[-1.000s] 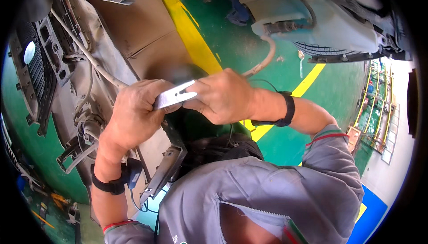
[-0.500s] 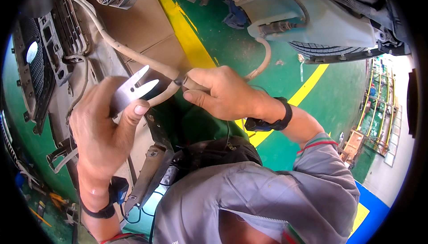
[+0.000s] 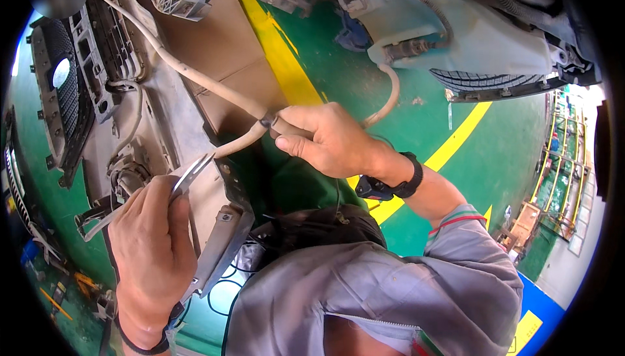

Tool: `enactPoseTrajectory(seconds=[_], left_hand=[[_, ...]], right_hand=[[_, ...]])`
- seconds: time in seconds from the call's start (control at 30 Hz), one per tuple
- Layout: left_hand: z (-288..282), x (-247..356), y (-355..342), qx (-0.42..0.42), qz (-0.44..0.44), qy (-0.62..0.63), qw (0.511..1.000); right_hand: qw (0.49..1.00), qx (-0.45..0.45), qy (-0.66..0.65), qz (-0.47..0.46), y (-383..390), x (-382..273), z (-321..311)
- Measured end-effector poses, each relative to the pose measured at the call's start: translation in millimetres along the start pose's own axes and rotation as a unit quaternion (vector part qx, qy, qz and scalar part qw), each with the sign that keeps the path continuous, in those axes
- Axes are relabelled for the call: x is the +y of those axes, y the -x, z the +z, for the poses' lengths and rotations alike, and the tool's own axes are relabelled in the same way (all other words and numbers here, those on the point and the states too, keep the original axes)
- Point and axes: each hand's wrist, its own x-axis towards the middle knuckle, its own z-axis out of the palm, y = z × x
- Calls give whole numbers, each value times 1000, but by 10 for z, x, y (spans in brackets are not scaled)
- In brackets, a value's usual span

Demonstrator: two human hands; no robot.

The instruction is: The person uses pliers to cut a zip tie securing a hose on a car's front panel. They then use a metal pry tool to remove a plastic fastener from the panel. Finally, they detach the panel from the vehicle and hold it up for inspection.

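My left hand [image 3: 153, 245] is closed around a flat metal forked pry tool [image 3: 190, 177]. The tip of this tool meets the lower branch of a dusty beige hose [image 3: 237, 142], where that branch passes the edge of a panel. My right hand [image 3: 329, 138] grips the hose just beside its dark Y-shaped joint [image 3: 265, 122], thumb and fingers wrapped round it. A longer stretch of hose [image 3: 189, 73] runs from the joint to the upper left. Another curved piece [image 3: 390, 95] shows beyond my right hand, leading up to a pale plastic tank [image 3: 475, 34].
A dusty bumper-like panel [image 3: 156, 118] fills the left side, with a grille [image 3: 62, 92] beyond it. Vehicle parts hang along the top. Cardboard [image 3: 224, 43] lies on the green floor [image 3: 430, 219] next to a yellow stripe [image 3: 277, 47]. A yellow-barred rack [image 3: 563, 161] stands far right.
My left hand has turned and moved down, bringing the forked tool from above the lower hose branch to its side by the panel edge. My right hand keeps its hold at the joint.
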Motion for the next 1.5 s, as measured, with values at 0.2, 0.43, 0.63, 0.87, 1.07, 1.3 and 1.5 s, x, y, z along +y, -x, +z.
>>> enactPoseTrajectory(seconds=[0.2,0.43,0.63,0.87,1.07,1.3,1.5], left_hand=[[288,178,-216,-6,55,-23,998],[408,153,-399,-47,71,-41,996],[434,216,-476,-41,58,-57,996],[528,362,-436,-11,37,-179,983],[676,508,-413,-22,14,-301,953],[490,425,-681,-159,30,-215,963],[550,257,-828,-194,32,-143,970]], right_hand=[[999,25,9,-39,32,17,51],[999,35,-11,-31,54,33,63],[998,43,-21,-39,49,81,80],[995,80,10,-56,66,99,137],[988,103,85,-73,123,112,197],[985,98,95,-109,155,209,244],[989,81,46,-118,179,289,223]])
